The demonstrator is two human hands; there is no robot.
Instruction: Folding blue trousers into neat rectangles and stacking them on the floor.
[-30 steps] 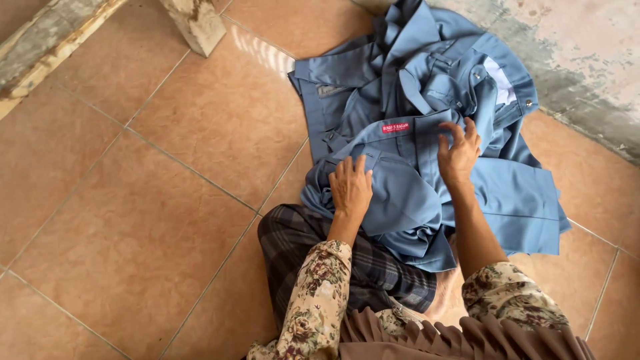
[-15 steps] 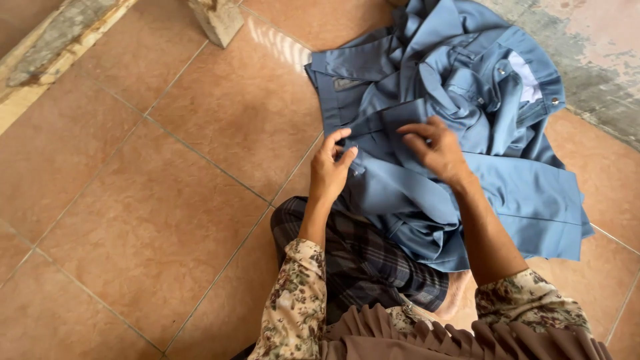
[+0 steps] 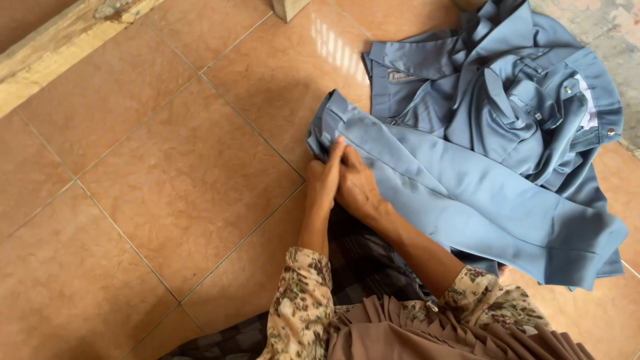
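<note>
— Blue-grey cloth, folded over since a second ago?
— Yes: spread flat under two open palms then, now drawn into a long band [image 3: 467, 200] running from near left to far right across the floor [image 3: 167, 187]. Fold made, edge now being pressed.
— And the hands?
— Left hand [image 3: 325, 179] and right hand [image 3: 357, 190] side by side, touching, fingers flat and together on the band's left end, pressing, not gripping.
— Rest of the garment?
— Crumpled heap [image 3: 507, 93] beyond, collar and buttons showing, smooth and slightly shiny.

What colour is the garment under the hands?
Plain grey-blue garment, clearest in the head view.
</note>
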